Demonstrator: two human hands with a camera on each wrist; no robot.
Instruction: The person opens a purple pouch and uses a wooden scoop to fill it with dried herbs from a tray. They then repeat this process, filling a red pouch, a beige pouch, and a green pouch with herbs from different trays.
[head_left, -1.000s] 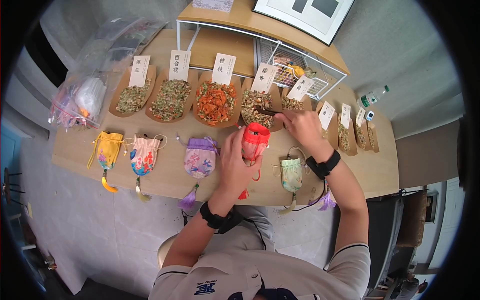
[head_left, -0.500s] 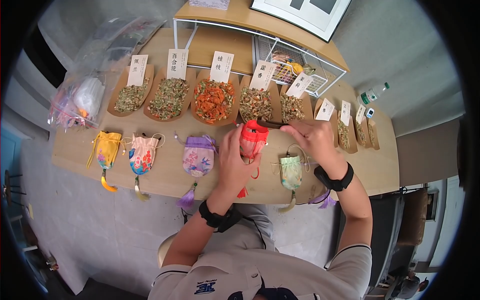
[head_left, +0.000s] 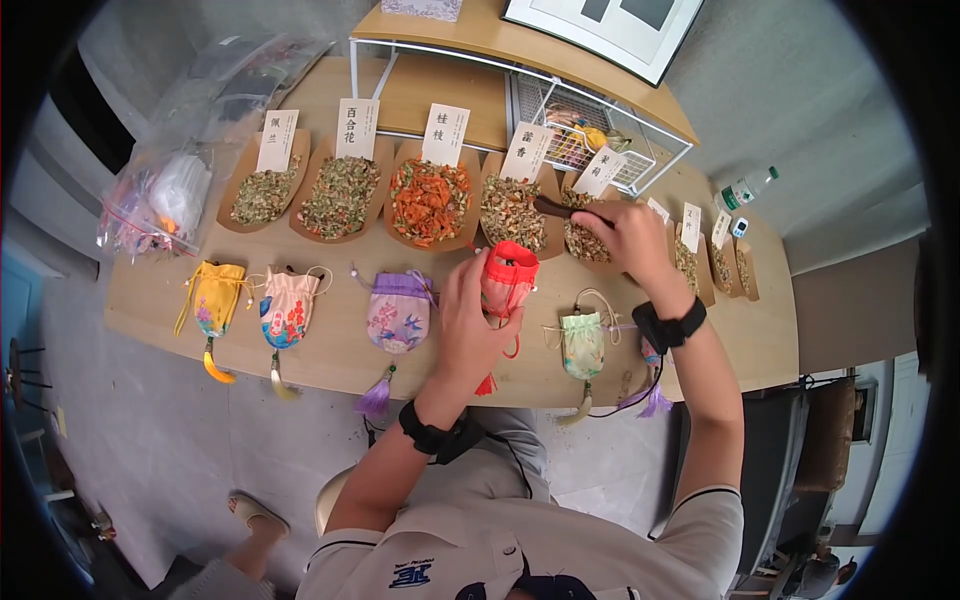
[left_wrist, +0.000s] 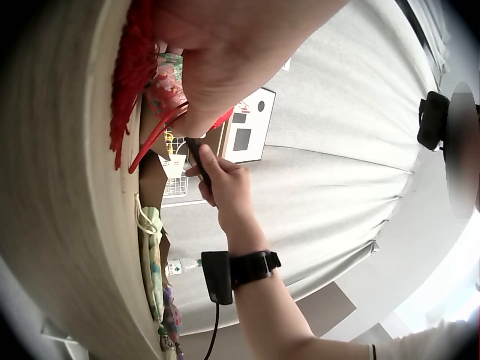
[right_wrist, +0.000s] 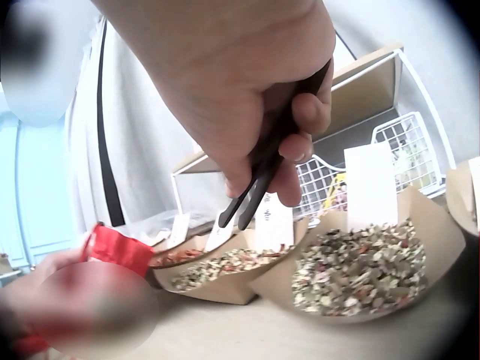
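Free tabletop (head_left: 552,277) right of red pouch (head_left: 507,290), paper tray (head_left: 551,182) beyond, green pouch (head_left: 583,346) nearer

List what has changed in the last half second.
The right hand has drawn the dark tongs away from the red drawstring pouch, forward and to the right; their tips show by the right edge of the fourth herb tray from the left. A sandalled foot has appeared at lower left. No new grip or release shows. The left hand still holds the pouch; the other pouches stayed put.
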